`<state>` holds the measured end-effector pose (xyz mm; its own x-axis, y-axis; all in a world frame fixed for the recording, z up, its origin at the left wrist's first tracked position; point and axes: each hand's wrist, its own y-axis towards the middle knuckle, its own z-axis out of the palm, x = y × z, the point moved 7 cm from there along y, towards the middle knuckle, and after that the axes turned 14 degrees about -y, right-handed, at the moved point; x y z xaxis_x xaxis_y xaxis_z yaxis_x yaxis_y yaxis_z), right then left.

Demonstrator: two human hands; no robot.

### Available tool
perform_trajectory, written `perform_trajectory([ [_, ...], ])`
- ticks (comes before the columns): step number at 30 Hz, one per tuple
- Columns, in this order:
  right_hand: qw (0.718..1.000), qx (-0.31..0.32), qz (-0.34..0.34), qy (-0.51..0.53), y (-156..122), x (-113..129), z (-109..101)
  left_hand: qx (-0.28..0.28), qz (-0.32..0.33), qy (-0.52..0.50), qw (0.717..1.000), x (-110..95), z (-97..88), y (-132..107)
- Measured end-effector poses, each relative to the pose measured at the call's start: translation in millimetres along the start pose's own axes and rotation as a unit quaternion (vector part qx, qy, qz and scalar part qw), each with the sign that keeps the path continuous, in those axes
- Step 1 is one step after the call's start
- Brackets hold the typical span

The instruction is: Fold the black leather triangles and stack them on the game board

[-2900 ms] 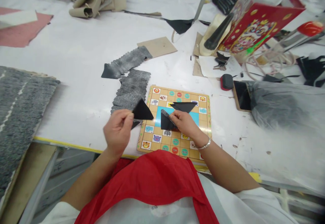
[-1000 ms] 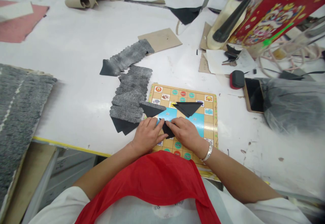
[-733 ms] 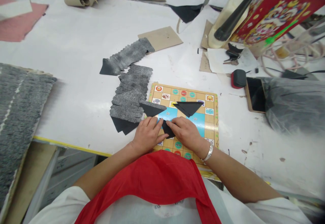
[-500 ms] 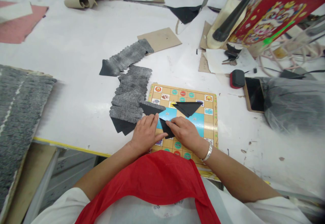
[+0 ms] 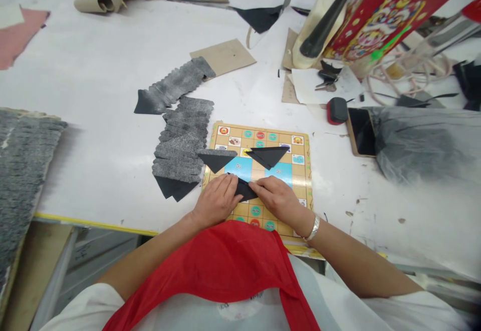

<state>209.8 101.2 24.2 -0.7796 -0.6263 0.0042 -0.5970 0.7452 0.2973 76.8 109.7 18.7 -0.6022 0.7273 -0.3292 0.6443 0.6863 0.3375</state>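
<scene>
A black triangular piece lies flat on a patterned game board close to my body. My left hand is closed at its left end, fingers pressed together. My right hand pinches its right end; the exact grip is partly hidden by the fingers. Farther up the board are two overlapping black triangles and another triangle with a grey speckled top edge. Left of the board, a row of overlapping grey-topped pieces fans out, with black points showing at its near end.
A second grey row touches a beige card. At right are a phone, a plastic bag, a small black-red case and keys. Grey textured material overhangs the left table edge.
The black triangle between my hands has turned, its folded edge now running less steeply, and more of it shows. Both hands stay at its ends. The whole view has shifted slightly.
</scene>
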Motion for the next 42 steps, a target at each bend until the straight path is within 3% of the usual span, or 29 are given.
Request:
perform_trajectory([
  [10, 0.999, 0.029, -0.009, -0.037, -19.5, 6.4, -6.3, 0.076, 0.010, 0.035, 0.996, -5.1, -0.9, 3.3],
  [14, 0.998, 0.041, -0.015, -0.051, -20.0, 9.5, -9.4, 0.066, 0.013, 0.039, 0.997, -7.8, -1.8, 4.0],
  [22, 0.996, 0.056, 0.009, -0.068, -28.8, 10.9, -11.5, 0.095, 0.068, 0.075, 0.990, -20.0, 15.6, 2.1],
  [27, 0.995, 0.057, 0.007, -0.083, -33.6, 12.2, -11.3, 0.109, 0.050, 0.038, 0.992, -22.1, 15.4, 4.3],
  [35, 0.995, 0.072, 0.014, -0.072, -35.3, 11.8, -11.0, 0.127, 0.073, -0.002, 0.989, -28.9, 26.5, 5.0],
  [38, 0.997, 0.054, 0.047, -0.031, -37.9, 5.9, -11.2, 0.129, 0.061, -0.017, 0.990, -27.0, 30.7, 1.7],
  [42, 0.986, 0.017, 0.153, 0.065, -43.1, -9.7, -14.2, 0.143, 0.049, -0.020, 0.988, -27.1, 31.8, 0.8],
])
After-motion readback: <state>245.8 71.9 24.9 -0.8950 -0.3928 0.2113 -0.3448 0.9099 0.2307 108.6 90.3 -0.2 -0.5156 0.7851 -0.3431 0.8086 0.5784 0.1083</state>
